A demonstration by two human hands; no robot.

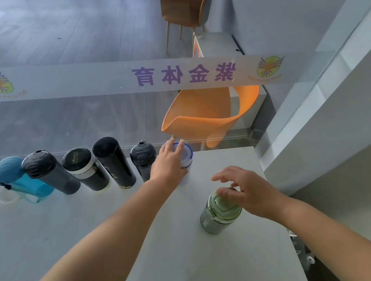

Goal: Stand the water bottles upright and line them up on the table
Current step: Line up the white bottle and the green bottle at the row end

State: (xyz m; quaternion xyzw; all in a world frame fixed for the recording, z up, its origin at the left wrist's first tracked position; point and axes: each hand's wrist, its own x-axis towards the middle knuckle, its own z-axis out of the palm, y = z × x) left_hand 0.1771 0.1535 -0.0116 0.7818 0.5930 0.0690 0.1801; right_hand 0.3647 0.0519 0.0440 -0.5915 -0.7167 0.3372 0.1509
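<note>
Bottles lined up along the far edge of my pale grey desk [96,222], against a glass wall.

My left hand [167,164] grips the white, blue-lidded bottle [187,155] at the row's right end, beside the small black bottle [143,160]. My right hand [247,191] hovers open, fingertips touching the lid of the upright green bottle [217,214] nearer me. Beyond the glass stand an orange chair [209,111] and a brown chair [187,1] on grey flooring.

Soft daylight, faint shadows, hazy glass reflections, strong wide-angle edge distortion, slight blur.
</note>
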